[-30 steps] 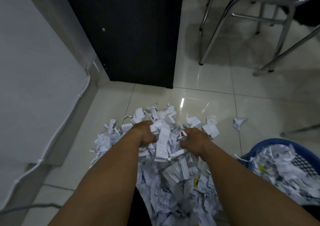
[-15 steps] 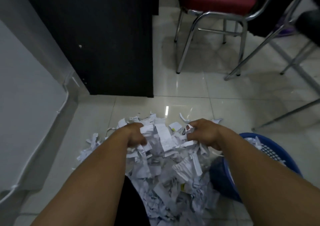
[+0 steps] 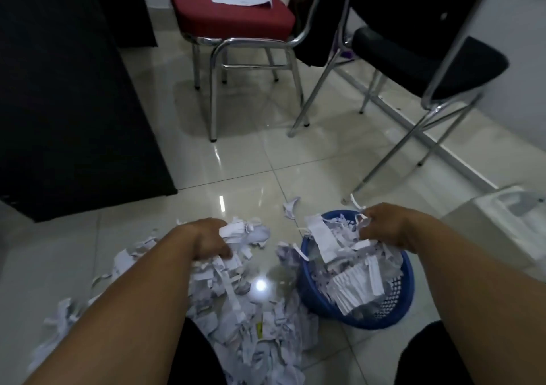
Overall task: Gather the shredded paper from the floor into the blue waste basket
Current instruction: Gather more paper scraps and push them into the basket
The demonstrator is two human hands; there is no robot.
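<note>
Two hands clutch shredded paper (image 3: 236, 299): right hand (image 3: 384, 225) clamped on strips above the blue waste basket (image 3: 407, 284), left hand (image 3: 209, 236) gripping more beside it; release likely comes next

Floor tiles (image 3: 242, 160) pale, glossy, mirroring a light; shredded paper (image 3: 236, 305) white, matt, crumpled; waste basket (image 3: 406, 284) blue perforated plastic; chair (image 3: 233, 15) with red cloth seat and shiny chrome metal legs; cabinet (image 3: 68, 95) dark, matt.
</note>
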